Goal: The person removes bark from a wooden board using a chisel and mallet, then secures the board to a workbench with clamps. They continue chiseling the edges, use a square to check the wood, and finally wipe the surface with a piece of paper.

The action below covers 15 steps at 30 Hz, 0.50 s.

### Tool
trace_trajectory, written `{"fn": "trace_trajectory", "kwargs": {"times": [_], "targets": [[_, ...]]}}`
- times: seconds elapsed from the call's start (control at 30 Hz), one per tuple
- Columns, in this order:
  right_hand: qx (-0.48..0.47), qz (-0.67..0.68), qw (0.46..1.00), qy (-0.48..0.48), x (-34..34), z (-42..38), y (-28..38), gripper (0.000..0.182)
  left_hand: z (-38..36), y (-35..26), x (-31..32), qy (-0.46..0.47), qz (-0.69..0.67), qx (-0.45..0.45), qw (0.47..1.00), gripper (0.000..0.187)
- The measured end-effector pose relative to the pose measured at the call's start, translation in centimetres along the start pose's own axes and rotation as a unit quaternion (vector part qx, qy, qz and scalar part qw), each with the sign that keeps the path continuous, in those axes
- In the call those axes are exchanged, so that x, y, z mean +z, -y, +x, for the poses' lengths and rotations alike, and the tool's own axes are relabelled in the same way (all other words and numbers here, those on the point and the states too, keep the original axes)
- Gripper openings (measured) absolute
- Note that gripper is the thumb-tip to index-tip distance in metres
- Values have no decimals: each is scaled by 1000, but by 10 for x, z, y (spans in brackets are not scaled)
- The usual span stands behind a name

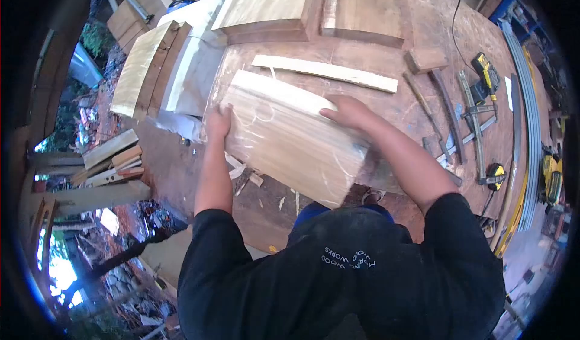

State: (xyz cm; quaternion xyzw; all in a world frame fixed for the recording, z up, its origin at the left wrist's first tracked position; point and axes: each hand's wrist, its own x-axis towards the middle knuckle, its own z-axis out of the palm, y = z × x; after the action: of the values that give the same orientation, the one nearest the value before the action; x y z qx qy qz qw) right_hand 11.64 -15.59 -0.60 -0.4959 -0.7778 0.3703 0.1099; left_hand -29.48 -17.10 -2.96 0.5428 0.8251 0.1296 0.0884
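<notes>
Pale wood board [290, 141] at the near side of the worktop [362, 54], left hand [219, 122] and right hand [348, 112] closed on its edges. Repositioning, I'd judge; next move wants even grip.

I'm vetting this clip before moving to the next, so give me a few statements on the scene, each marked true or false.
1. The left hand and right hand both grip the board. True.
2. The strip lies between the board and the person. False: the strip is beyond the board, on the table.
3. Thick slabs lie at the table's far side. True.
4. The small block sits to the left of the strip. False: the block is to its right.
5. The shirt is black with white lettering. True.
6. The right hand holds a hammer. False: it holds only the board.
</notes>
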Motion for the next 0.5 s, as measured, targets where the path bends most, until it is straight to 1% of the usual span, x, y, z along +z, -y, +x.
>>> {"fn": "trace_trajectory", "kwargs": {"times": [0.03, 0.1, 0.13, 0.17, 0.2, 0.23, 0.27, 0.3, 0.33, 0.37, 0.4, 0.43, 0.47, 0.5], "targets": [[-2, -4, 1000, 1, 12, 28, 14, 59, 5, -2, -4, 5, -2, 8, 1000, 61], [-8, 5, 1000, 4, 33, 85, 46, 60, -9, -23, -22, 53, 50, -31, 997, 58], [-12, 16, 1000, 6, 39, 114, 62, 59, -9, -21, -20, 54, 50, -24, 997, 58], [-17, 22, 999, -17, 49, 140, 75, 57, -10, -17, -17, 16, 42, -9, 999, 57], [33, 27, 998, 40, 53, 168, 86, 58, -12, -13, -15, -20, 34, 7, 999, 56], [39, 28, 998, 35, 58, 186, 95, 58, -13, -13, -15, -17, 33, 14, 999, 56], [42, 43, 998, 13, 62, 199, 101, 56, -14, -14, -17, 2, 21, -5, 1000, 56], [47, 57, 997, -11, 65, 207, 103, 55, -15, -13, -19, 21, 9, -23, 999, 56], [55, 59, 997, -15, 63, 206, 102, 55, -17, -7, -17, 26, 9, -16, 999, 56], [67, 197, 973, -98, 61, 201, 102, 53, -21, 1, -14, 9, 5, 3, 1000, 55], [75, 326, 925, -179, 57, 196, 101, 51, -25, 7, -12, -9, -1, 21, 1000, 54], [79, 323, 925, -184, 54, 202, 93, 51, -27, 9, -13, -6, -5, 26, 1000, 54], [96, 434, 874, -196, 51, 212, 81, 50, -30, 10, -16, 0, -3, 32, 999, 54], [112, 541, 809, -203, 53, 217, 70, 49, -33, 12, -19, 6, 1, 36, 999, 53]]}}
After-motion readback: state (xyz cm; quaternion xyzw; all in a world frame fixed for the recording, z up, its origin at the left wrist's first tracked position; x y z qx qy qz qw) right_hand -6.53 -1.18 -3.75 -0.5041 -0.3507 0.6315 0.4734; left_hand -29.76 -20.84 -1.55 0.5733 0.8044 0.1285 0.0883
